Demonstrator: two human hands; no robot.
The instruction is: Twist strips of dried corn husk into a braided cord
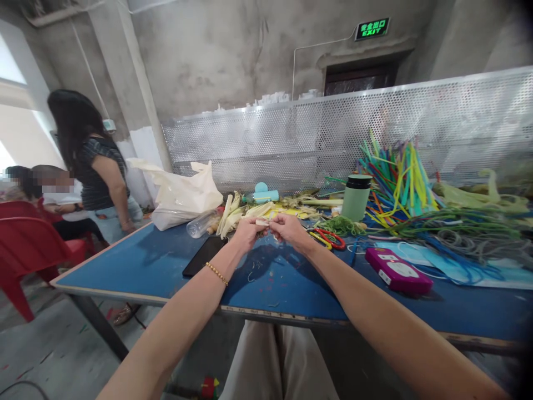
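Observation:
Above the blue table (137, 266), my left hand (245, 233) and my right hand (288, 229) meet with fingertips pinched. Between them is a small pale strip (262, 222) that looks like corn husk; both hands seem to grip it, though fingers cover most of it. Just behind lie pale corn husks (233, 215). To the right of my right hand rest red-handled scissors (331, 239) and a tangle of green string (341, 225). A black phone (205, 256) lies flat to the left of my left hand.
A white plastic bag (187, 194) and a clear bottle (199, 226) stand left. Rightward are a green jar (356, 199), colourful strips (406, 178), a purple box (397, 270) and blue masks (470, 264). Beyond the table's left end, a person (97, 166) stands near red chairs (37, 239).

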